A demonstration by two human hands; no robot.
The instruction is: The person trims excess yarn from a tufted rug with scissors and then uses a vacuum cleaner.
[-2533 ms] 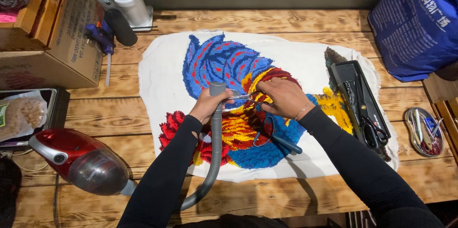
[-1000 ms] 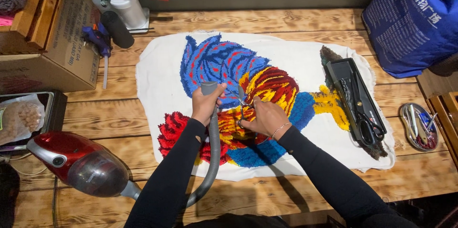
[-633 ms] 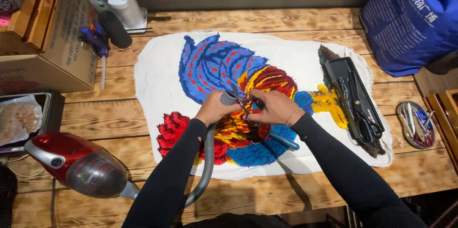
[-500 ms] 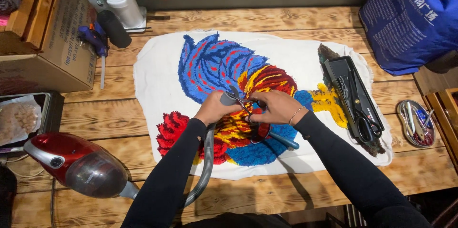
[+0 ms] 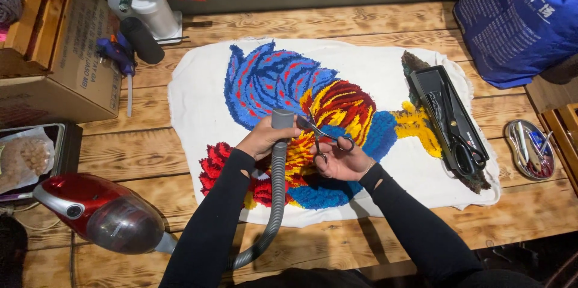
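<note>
Head view: tufted rooster rug (image 5: 301,92) lies fully coloured on wooden surface (image 5: 361,23), trimming seemingly unfinished; left hand (image 5: 262,139) grips grey vacuum hose (image 5: 279,161) upright over its middle, right hand (image 5: 340,160), palm up, fingers through small scissors (image 5: 322,133), blades parted

A single head-worn camera looks steeply down from close above the wooden table (image 5: 373,23), facing its far edge, with both forearms entering from the bottom edge and the tufted rug (image 5: 289,83) spread centrally, just beyond the fingers (image 5: 328,161).
</note>
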